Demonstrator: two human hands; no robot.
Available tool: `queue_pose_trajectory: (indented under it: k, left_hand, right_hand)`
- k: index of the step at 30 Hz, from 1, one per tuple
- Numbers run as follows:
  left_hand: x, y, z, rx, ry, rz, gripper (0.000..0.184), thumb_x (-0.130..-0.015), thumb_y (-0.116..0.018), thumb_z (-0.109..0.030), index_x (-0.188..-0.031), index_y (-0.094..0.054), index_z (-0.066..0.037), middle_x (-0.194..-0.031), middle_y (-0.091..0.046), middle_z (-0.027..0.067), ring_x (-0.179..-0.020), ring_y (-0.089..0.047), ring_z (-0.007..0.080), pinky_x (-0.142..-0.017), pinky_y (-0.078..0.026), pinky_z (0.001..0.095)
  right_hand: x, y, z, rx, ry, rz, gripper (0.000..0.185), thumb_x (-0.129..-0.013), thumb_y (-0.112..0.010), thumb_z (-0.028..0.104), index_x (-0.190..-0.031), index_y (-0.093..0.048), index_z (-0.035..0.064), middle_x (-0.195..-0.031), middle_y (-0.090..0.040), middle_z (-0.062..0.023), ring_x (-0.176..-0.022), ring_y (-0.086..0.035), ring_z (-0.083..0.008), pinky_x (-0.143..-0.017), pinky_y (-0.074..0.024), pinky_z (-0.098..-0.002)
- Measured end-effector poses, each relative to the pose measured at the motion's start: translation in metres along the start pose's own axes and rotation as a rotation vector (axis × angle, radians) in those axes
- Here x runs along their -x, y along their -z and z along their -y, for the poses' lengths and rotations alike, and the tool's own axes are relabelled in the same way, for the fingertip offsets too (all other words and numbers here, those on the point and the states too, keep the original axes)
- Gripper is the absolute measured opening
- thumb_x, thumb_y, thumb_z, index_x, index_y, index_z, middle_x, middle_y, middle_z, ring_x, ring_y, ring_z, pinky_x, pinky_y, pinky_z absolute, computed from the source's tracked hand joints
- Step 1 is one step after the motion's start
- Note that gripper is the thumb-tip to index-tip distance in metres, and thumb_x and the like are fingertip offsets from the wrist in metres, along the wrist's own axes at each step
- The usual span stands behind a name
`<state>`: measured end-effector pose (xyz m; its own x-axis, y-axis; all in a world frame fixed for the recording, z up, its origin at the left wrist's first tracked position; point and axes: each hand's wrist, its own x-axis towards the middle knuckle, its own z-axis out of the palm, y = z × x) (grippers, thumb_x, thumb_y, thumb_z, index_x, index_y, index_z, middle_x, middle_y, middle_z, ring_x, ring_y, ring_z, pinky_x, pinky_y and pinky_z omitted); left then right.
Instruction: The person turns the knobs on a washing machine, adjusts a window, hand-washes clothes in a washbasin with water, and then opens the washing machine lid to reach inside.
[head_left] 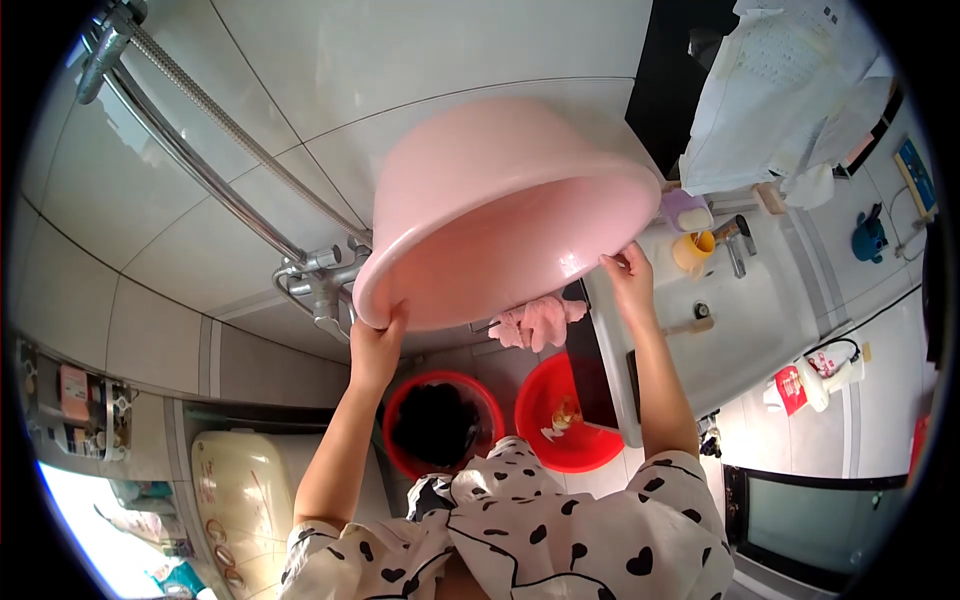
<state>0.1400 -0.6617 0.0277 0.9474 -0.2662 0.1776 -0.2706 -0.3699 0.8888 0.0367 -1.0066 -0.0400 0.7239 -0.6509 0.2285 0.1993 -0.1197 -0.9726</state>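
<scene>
The room is a bathroom with pale tiled walls (430, 50); a large pink basin (470, 160) is held up before the wall at its centre and serves as the reference. At the far left of the basin stands a shelf (75, 400) bearing small items, too blurred to identify. Below and left of the basin lies a cream-coloured lid (240, 480). Up and left of it runs a metal shower pipe (200, 165) with a hose, leading to a mixer tap (325, 290) just beside its left edge.

The left hand (378, 345) grips the basin's lower left rim, thumb on the inner face, fingers curled behind and partly hidden. Below the basin sits a red tub (495, 408) containing a dark heap (435, 425). The basin itself is tilted, its hollow turned downward and toward the wearer. A pink cloth (540, 322) hangs just under its rim, with a second red tub (590, 452) below.

The right hand (628, 280) pinches the basin's right rim, its fingers nearly closed. Right of the basin are a yellow cup (690, 252), a white sink (770, 330) with a tap (738, 255), and, farther off, a white bottle (815, 385) with a red label.
</scene>
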Motion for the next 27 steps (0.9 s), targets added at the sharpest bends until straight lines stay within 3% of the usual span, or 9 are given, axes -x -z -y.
queue_pose_trajectory:
  k: [3,6,12,13,16,19,21,24,27]
  left_hand:
    - [-0.005,-0.008,0.011,0.062,0.040,0.085,0.029,-0.088,-0.060,-0.023,-0.092,-0.059,0.005,-0.072,-0.058,0.0025,-0.070,-0.050,0.0083,-0.063,-0.042,0.0267]
    - [-0.015,-0.011,0.010,0.080,0.136,0.171,0.030,-0.089,-0.060,-0.023,-0.099,-0.058,0.004,-0.078,-0.059,0.0018,-0.076,-0.050,0.0083,-0.068,-0.042,0.0259]
    - [0.005,-0.018,0.011,0.411,0.149,0.282,0.036,-0.091,-0.055,-0.015,-0.123,-0.045,0.001,-0.108,-0.057,0.0061,-0.102,-0.053,0.0141,-0.090,-0.040,0.0258]
    - [0.012,-0.016,0.019,0.375,0.125,0.310,0.042,-0.091,-0.053,-0.009,-0.131,-0.039,-0.001,-0.121,-0.050,0.0088,-0.114,-0.049,0.0170,-0.095,-0.038,0.0280]
    - [0.044,-0.005,-0.001,0.385,0.226,0.216,0.050,-0.090,-0.052,-0.006,-0.137,-0.033,-0.003,-0.128,-0.044,0.0096,-0.119,-0.043,0.0165,-0.094,-0.040,0.0296]
    - [0.067,0.003,-0.007,0.377,0.121,0.314,0.056,-0.094,-0.047,-0.018,-0.143,-0.024,-0.006,-0.144,-0.029,0.0131,-0.135,-0.024,0.0220,-0.107,-0.024,0.0358]
    - [0.080,0.004,-0.012,0.417,0.121,0.380,0.058,-0.094,-0.039,-0.032,-0.145,-0.021,-0.010,-0.148,-0.023,0.0131,-0.138,-0.015,0.0237,-0.109,-0.011,0.0404]
    - [0.097,0.000,-0.018,0.539,0.290,0.485,0.072,-0.091,-0.022,-0.063,-0.147,-0.014,-0.020,-0.153,-0.010,0.0110,-0.141,0.003,0.0256,-0.107,0.012,0.0510]
    - [0.107,0.006,0.002,0.719,0.323,0.611,0.076,-0.087,-0.014,-0.070,-0.147,-0.012,-0.023,-0.154,-0.005,0.0099,-0.141,0.009,0.0277,-0.104,0.017,0.0534]
  right_hand:
    - [0.005,0.011,-0.016,0.011,0.009,0.000,0.024,-0.084,-0.057,0.000,-0.108,-0.055,-0.0003,-0.099,-0.060,-0.0023,-0.089,-0.055,-0.0100,-0.083,-0.0426,-0.0247]
    - [0.009,0.016,-0.028,0.072,0.005,-0.048,0.024,-0.085,-0.057,0.001,-0.109,-0.054,-0.0003,-0.099,-0.060,-0.0026,-0.088,-0.055,-0.0099,-0.083,-0.0425,-0.0240]
    - [0.024,0.024,-0.036,0.069,-0.167,-0.154,0.036,-0.085,-0.056,0.001,-0.120,-0.048,0.0032,-0.105,-0.057,-0.0045,-0.094,-0.054,-0.0127,-0.087,-0.0426,-0.0287]
    - [0.030,0.025,-0.036,0.076,-0.212,-0.158,0.040,-0.085,-0.056,0.001,-0.124,-0.046,0.0041,-0.109,-0.056,-0.0053,-0.097,-0.053,-0.0136,-0.088,-0.0423,-0.0299]
    - [0.060,0.013,-0.019,0.089,-0.121,-0.290,0.049,-0.086,-0.055,0.002,-0.132,-0.040,0.0075,-0.119,-0.049,-0.0074,-0.106,-0.049,-0.0161,-0.092,-0.0401,-0.0319]
    - [0.105,-0.012,0.022,-0.019,-0.071,-0.433,0.055,-0.086,-0.055,0.003,-0.136,-0.035,0.0083,-0.125,-0.043,-0.0086,-0.110,-0.045,-0.0175,-0.095,-0.0373,-0.0305]
    - [0.140,-0.033,0.051,-0.238,-0.175,-0.291,0.050,-0.093,-0.049,0.025,-0.137,-0.034,0.0085,-0.128,-0.042,-0.0097,-0.116,-0.043,-0.0198,-0.100,-0.0335,-0.0350]
    - [0.182,-0.053,0.062,-0.660,-0.335,-0.053,0.069,-0.093,-0.029,0.058,-0.142,-0.027,0.0101,-0.139,-0.034,-0.0140,-0.129,-0.032,-0.0267,-0.107,-0.0235,-0.0425]
    - [0.217,-0.051,0.067,-0.973,-0.437,-0.042,0.069,-0.094,-0.020,0.059,-0.145,-0.017,0.0117,-0.147,-0.022,-0.0133,-0.137,-0.018,-0.0288,-0.111,-0.0156,-0.0437]
